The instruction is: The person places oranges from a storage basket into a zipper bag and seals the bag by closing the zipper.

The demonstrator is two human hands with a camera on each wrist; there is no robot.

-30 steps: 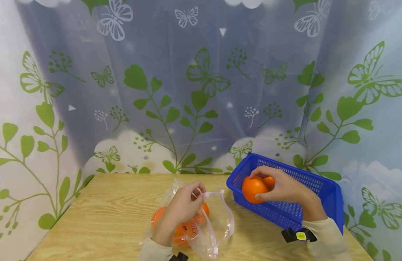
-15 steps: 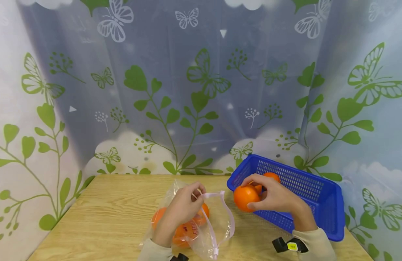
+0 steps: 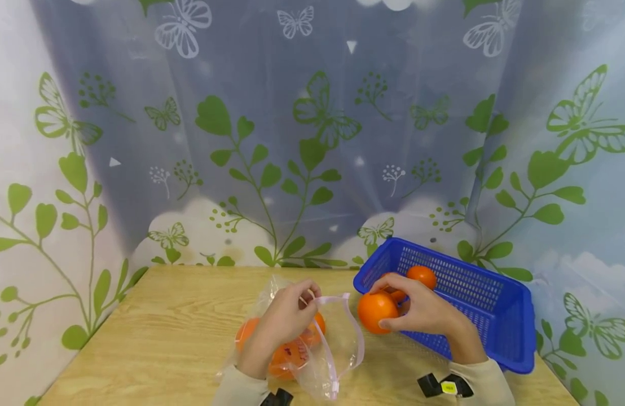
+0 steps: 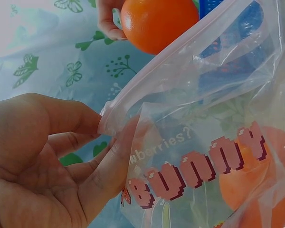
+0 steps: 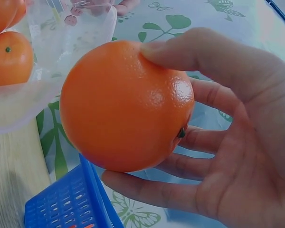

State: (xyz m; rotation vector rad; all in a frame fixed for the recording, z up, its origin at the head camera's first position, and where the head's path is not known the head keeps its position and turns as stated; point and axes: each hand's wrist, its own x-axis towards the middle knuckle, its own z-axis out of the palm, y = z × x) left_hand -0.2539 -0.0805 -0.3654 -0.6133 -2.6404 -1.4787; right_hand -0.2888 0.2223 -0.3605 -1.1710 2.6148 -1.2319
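My left hand (image 3: 287, 316) pinches the rim of a clear zip bag (image 4: 180, 137), its mouth spread open toward the right. Several oranges (image 3: 287, 361) sit inside the bag, and pink "BUNNY" lettering shows on its wall in the left wrist view. My right hand (image 3: 424, 307) grips another orange (image 5: 126, 107) between thumb and fingers. That fruit hangs between the bag's mouth and the left wall of the blue basket (image 3: 495, 344), apart from the bag. In the basket's far left part lies an orange (image 3: 421, 276); more orange surface shows behind my right fingers, partly hidden.
The wooden table (image 3: 155, 332) carries the bag and the basket. Behind it hangs a curtain (image 3: 262, 141) printed with leaves and butterflies. The basket stands at the table's right, close to the curtain.
My right hand has carried its orange left and slightly down, from over the basket to beside the bag's mouth. The oranges in the basket have come into view. My left hand keeps its place.
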